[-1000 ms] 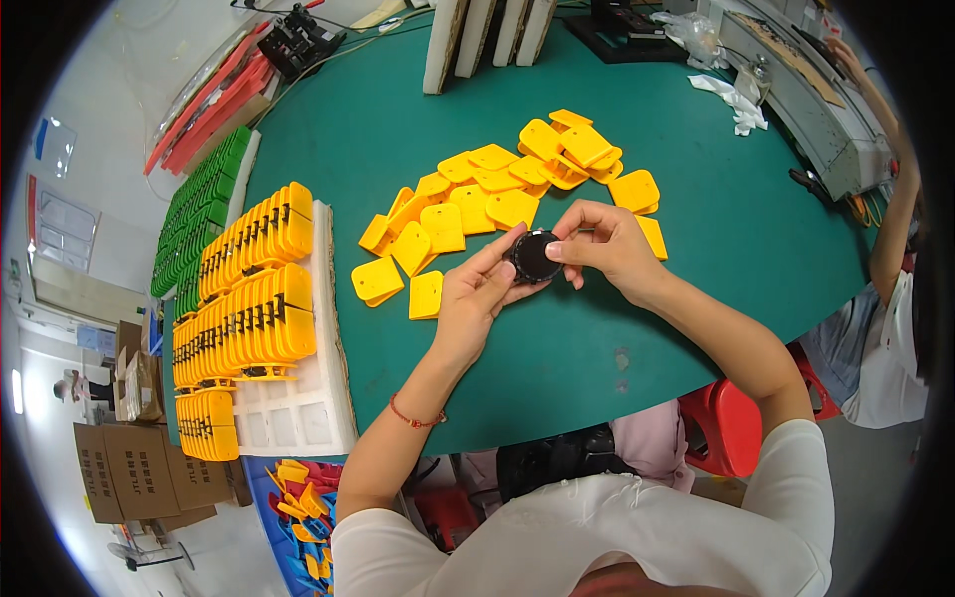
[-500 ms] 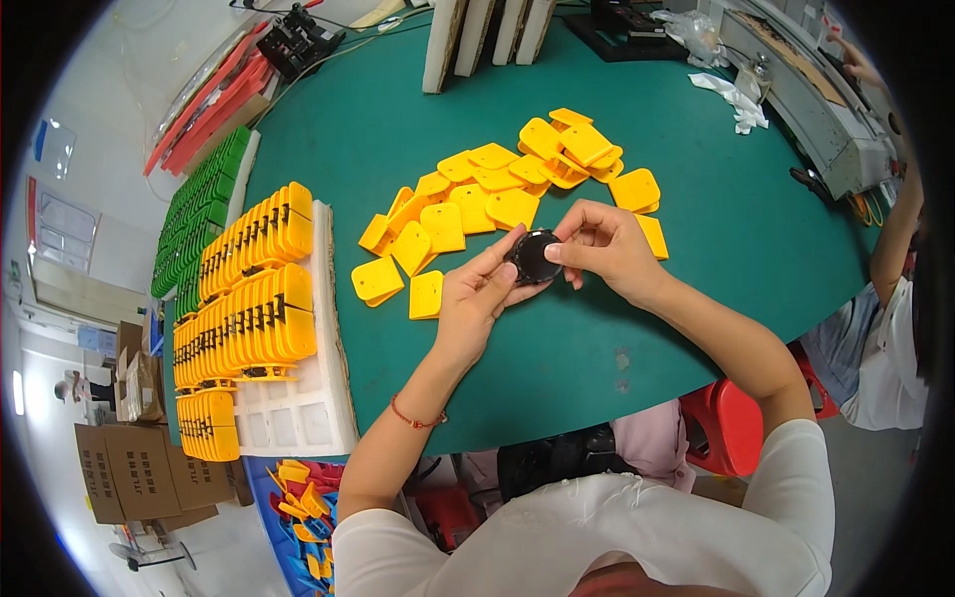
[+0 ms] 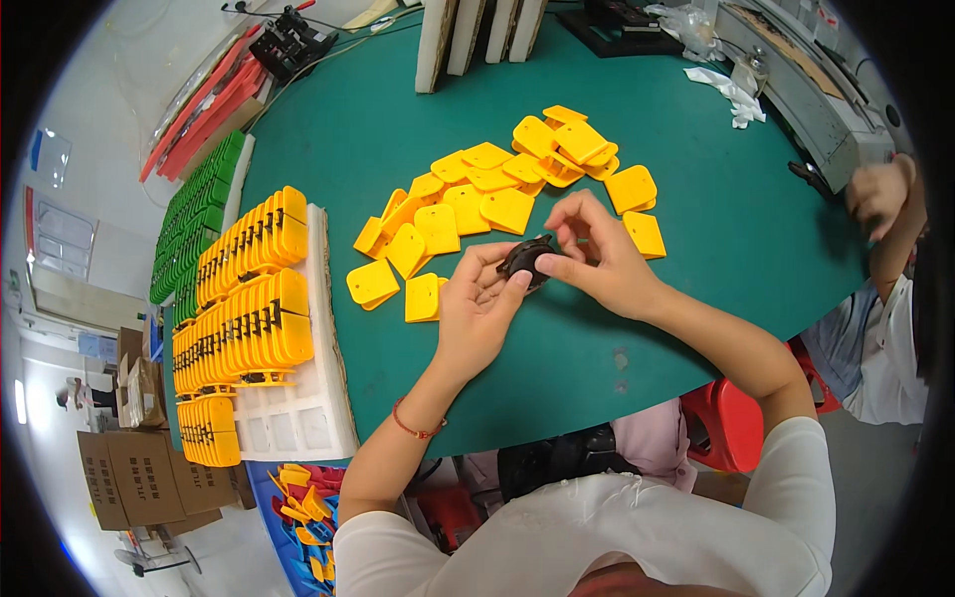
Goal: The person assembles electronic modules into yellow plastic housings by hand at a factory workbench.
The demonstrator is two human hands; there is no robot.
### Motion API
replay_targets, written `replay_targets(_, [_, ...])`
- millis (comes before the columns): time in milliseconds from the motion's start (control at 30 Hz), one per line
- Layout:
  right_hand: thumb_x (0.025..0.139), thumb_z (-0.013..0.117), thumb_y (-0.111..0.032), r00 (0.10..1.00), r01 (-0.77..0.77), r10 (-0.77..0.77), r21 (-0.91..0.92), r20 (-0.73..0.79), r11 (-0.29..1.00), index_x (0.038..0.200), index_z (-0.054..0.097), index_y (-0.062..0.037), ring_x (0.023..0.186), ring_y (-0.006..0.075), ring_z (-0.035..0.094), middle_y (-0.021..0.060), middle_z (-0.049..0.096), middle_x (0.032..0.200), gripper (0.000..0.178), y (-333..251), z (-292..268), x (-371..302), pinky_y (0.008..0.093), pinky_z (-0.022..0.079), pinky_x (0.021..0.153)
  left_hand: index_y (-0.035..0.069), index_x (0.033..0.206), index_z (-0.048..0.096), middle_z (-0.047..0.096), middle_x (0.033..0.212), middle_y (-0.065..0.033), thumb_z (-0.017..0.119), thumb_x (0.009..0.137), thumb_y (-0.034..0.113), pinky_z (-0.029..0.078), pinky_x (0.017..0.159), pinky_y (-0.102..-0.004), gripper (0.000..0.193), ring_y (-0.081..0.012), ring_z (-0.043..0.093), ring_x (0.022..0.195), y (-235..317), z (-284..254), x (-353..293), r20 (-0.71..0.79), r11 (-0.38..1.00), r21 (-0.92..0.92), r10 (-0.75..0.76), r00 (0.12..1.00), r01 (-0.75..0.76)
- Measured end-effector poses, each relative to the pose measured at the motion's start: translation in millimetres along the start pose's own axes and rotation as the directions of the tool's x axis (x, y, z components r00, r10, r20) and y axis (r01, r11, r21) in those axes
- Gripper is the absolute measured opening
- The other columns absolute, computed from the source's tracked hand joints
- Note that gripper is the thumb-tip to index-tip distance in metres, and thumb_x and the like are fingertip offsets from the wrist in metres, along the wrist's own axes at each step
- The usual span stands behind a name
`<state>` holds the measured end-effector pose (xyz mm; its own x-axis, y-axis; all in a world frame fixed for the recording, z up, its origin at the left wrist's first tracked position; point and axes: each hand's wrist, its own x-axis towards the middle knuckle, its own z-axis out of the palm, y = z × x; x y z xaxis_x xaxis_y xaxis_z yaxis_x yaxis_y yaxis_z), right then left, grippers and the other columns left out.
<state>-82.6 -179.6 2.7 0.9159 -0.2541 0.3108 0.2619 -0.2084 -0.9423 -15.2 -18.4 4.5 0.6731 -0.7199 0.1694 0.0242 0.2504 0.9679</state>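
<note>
Over the middle of the green table, a small round black disc-shaped part (image 3: 527,261) is held up, tilted, with a short tab on its upper rim. Fingers and thumb of my left hand (image 3: 477,306) close around its left and lower side. Against its right side rests the thumb of my right hand (image 3: 609,261), whose other fingers curl above and behind. The contact of those fingers with the part is partly hidden. Just beyond both hands lies a loose pile of yellow folded plastic clips (image 3: 465,208).
At left, a white foam tray (image 3: 331,368) holds rows of yellow clips with black fittings (image 3: 264,323); green ones (image 3: 204,204) stand behind. A blue bin (image 3: 269,507) of coloured pieces sits below. White upright boards (image 3: 433,50) stand at the back. A co-worker's hand (image 3: 880,197) is at right.
The black part has turned from showing its flat face to a more tilted side. My right fingers have shifted on it, and the co-worker's hand has come lower at right.
</note>
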Motion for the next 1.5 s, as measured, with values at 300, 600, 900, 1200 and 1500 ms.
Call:
replay_targets(300, [0.075,0.062,-0.010,0.966,0.215,-0.191,-0.132,0.174,0.968,0.086,0.051,-0.0031,0.057,0.0096,0.043,0.0037,0.046,0.074,0.017,-6.7,-2.8,-1.0,0.0223,0.034,0.050,-0.004,0.099,0.048,0.054,0.092,-0.0060,0.052,0.081,-0.007,0.044,0.062,-0.0151,0.019,-0.0044,0.053,0.074,0.6,1.9,-3.9,0.008,0.970,0.213,0.115,0.993,-0.114])
replay_targets(600, [0.075,0.063,-0.009,0.971,0.174,-0.164,-0.046,0.171,0.984,0.081,0.051,-0.0021,0.056,0.0082,0.042,0.0028,0.045,0.072,0.015,-7.7,-4.8,-5.4,0.0220,0.033,0.049,-0.004,0.093,0.051,0.057,0.091,-0.0066,0.056,0.078,-0.005,0.046,0.068,-0.0195,0.015,-0.0073,0.055,0.077,2.9,2.2,-4.2,0.025,0.950,0.281,0.136,0.990,-0.138])
replay_targets(900, [0.078,0.064,-0.019,0.994,0.102,-0.102,0.011,0.036,0.995,0.103,0.043,-0.0040,0.063,0.0071,0.041,0.0044,0.045,0.088,0.037,4.4,2.3,-2.5,0.0203,0.034,0.050,-0.003,0.099,0.047,0.053,0.101,-0.0097,0.056,0.076,-0.006,0.047,0.077,-0.0235,0.025,-0.0132,0.055,0.088,4.8,0.9,4.0,-0.018,0.996,-0.064,-0.069,0.997,0.068])
replay_targets(1200, [0.080,0.060,-0.016,0.983,0.117,-0.098,-0.117,0.154,0.986,0.103,0.045,-0.0034,0.067,0.0084,0.043,0.0051,0.046,0.090,0.030,-3.9,3.2,-5.2,0.0211,0.037,0.056,-0.002,0.097,0.048,0.057,0.093,-0.0089,0.059,0.077,-0.004,0.047,0.077,-0.0236,0.024,-0.0110,0.056,0.087,-0.1,-7.3,3.7,-0.110,0.985,-0.098,-0.154,0.982,0.143])
replay_targets(1500, [0.083,0.056,-0.012,0.981,-0.115,0.089,0.146,0.174,0.983,0.092,0.049,-0.0019,0.066,0.0044,0.046,0.0009,0.050,0.079,0.015,2.5,3.0,-2.9,0.0190,0.037,0.055,-0.005,0.099,0.051,0.059,0.094,-0.0108,0.058,0.078,-0.005,0.047,0.076,-0.0219,0.023,-0.0116,0.058,0.085,4.6,-2.0,2.6,-0.097,0.989,-0.102,-0.119,0.988,0.109])
